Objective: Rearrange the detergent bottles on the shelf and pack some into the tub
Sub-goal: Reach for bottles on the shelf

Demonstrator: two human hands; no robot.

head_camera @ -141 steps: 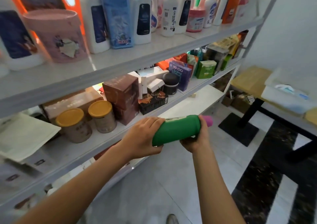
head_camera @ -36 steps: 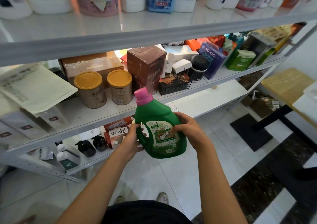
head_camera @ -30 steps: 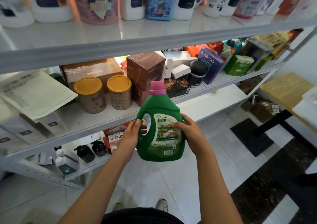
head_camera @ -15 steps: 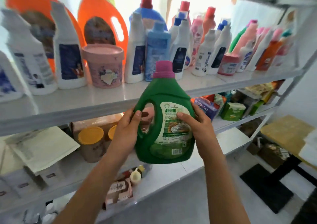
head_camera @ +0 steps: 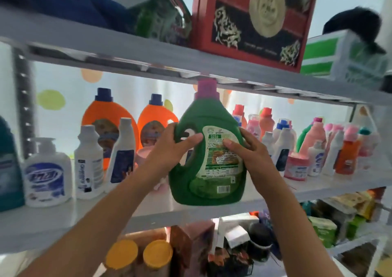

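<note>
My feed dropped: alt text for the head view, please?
Both hands, left hand and right hand, hold a green detergent bottle upright at the bottle shelf. Orange bottles and white bottles stand behind it.

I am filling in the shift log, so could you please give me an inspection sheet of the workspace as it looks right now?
Surface: white middle shelf, crowded with bottles along its length.
Job's things: green detergent bottle with purple cap, upright, held at the shelf's front edge; two orange jugs stand behind; whether the green bottle touches the shelf cannot be told. No tub seen.
Clutter: white pump bottle at left; pink and white bottles at right; red patterned box on the shelf above; yellow-lidded cans below.
Hands: left hand grips the handle side; right hand holds the label side.
Cables: nothing seen.
Surroundings: bright backdrop with coloured dots behind the shelf.
</note>
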